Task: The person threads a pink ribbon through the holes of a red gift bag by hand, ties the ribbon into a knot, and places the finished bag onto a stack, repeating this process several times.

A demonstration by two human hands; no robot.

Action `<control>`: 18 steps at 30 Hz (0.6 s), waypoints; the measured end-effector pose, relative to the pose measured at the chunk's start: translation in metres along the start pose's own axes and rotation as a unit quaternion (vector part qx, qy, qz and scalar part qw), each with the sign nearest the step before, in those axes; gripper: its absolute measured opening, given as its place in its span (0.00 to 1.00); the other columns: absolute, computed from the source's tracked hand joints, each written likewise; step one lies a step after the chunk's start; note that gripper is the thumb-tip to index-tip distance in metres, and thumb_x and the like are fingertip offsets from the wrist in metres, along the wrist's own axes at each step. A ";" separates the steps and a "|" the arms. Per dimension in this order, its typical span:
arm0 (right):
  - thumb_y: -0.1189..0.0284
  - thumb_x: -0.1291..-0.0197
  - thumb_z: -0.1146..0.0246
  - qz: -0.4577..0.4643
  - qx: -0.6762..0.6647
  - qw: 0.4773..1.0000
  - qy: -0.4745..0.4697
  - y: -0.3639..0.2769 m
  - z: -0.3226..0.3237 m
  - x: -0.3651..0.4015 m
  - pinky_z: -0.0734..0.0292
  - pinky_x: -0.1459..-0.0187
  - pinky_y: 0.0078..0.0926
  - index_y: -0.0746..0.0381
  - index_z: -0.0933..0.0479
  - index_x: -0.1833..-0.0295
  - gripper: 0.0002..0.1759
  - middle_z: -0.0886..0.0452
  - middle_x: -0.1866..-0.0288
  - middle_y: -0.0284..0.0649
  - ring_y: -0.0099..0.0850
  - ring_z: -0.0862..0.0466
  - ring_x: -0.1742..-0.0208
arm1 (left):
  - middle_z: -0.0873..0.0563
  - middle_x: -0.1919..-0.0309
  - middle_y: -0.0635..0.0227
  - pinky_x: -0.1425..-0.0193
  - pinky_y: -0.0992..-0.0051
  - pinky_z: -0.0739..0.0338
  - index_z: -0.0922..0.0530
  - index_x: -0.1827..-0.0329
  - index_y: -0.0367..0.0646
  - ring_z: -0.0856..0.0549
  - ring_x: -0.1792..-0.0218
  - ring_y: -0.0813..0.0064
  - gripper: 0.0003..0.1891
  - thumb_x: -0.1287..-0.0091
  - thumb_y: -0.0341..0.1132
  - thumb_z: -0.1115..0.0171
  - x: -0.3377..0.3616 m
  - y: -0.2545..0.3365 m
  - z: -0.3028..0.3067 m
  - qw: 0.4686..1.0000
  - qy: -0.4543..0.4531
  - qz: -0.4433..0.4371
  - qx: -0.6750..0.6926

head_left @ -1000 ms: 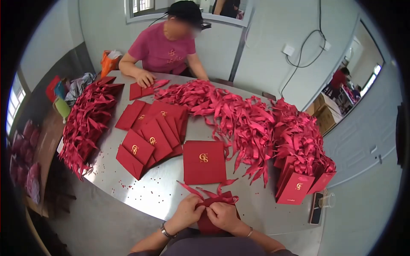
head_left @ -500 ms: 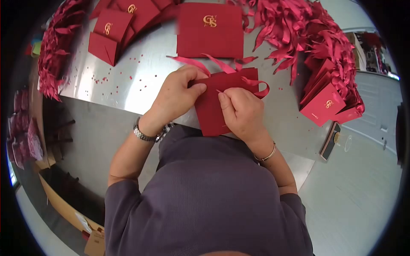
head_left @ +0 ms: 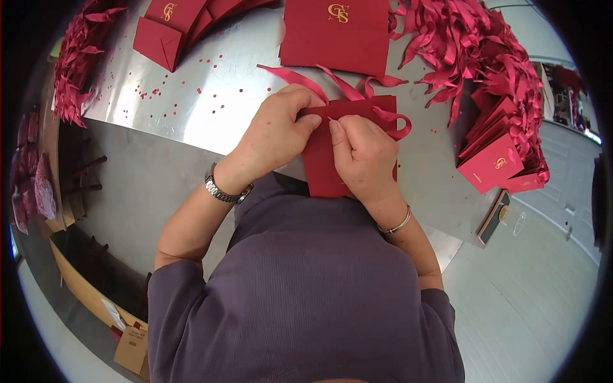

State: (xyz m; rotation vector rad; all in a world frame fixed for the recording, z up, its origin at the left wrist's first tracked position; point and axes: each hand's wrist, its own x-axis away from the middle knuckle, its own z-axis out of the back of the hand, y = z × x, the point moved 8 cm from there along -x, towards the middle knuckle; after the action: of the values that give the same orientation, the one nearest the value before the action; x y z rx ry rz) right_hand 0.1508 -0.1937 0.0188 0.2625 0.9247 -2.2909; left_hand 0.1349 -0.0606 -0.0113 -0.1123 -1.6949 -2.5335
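A small dark red paper gift bag (head_left: 318, 167) lies flat at the table's front edge, against my body. My left hand (head_left: 279, 126) is closed on its upper left edge, thumb on the near face. My right hand (head_left: 365, 153) is closed in a pinch over the bag's face, with a tiny pink ribbon tip showing by the thumb. A loop of red ribbon (head_left: 402, 129) curls out beyond its knuckles. More ribbon strands (head_left: 297, 79) spread past the bag's top edge. Both hands' fingertips are partly hidden.
A stack of larger red bags (head_left: 335, 39) with gold lettering lies just ahead. Folded red bags (head_left: 163, 41) stand at the far left. Ribboned bags (head_left: 491, 163) and a phone (head_left: 493, 217) are at the right. Red paper dots (head_left: 153, 94) litter the metal table (head_left: 191, 124).
My right hand has shifted slightly up the bag, closer to my left thumb. Both hands still grip. The whole view has shifted a little, so the table items appear higher.
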 end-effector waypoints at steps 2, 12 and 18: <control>0.69 0.39 0.37 0.020 0.051 0.998 -0.017 -0.006 -0.002 -0.003 0.28 0.76 0.35 0.59 0.30 0.73 0.13 0.25 0.78 0.38 0.38 0.22 0.78 | 0.16 0.58 0.59 0.49 0.72 0.23 0.21 0.57 0.32 0.17 0.57 0.65 0.08 0.39 0.22 0.37 0.001 0.003 0.001 0.999 0.020 -0.025 -0.033; 0.68 0.39 0.38 0.040 0.119 0.992 -0.033 -0.009 -0.012 -0.006 0.28 0.76 0.38 0.59 0.30 0.75 0.13 0.24 0.79 0.40 0.40 0.21 0.77 | 0.15 0.60 0.55 0.56 0.67 0.21 0.22 0.62 0.33 0.16 0.59 0.55 0.08 0.42 0.22 0.34 0.000 0.007 0.002 0.987 0.068 -0.109 -0.101; 0.66 0.39 0.38 -0.044 0.049 0.993 -0.100 0.006 -0.016 -0.011 0.29 0.76 0.41 0.59 0.29 0.73 0.13 0.22 0.78 0.41 0.44 0.20 0.76 | 0.15 0.60 0.55 0.57 0.67 0.20 0.23 0.63 0.33 0.15 0.60 0.55 0.08 0.44 0.22 0.34 -0.002 0.006 0.002 0.988 0.056 -0.114 -0.084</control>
State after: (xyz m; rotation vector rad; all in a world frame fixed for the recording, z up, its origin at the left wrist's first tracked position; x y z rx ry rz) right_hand 0.1617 -0.1806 0.0082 0.0322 0.7360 -2.3956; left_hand 0.1372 -0.0607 -0.0055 0.2210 -1.5307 -2.7837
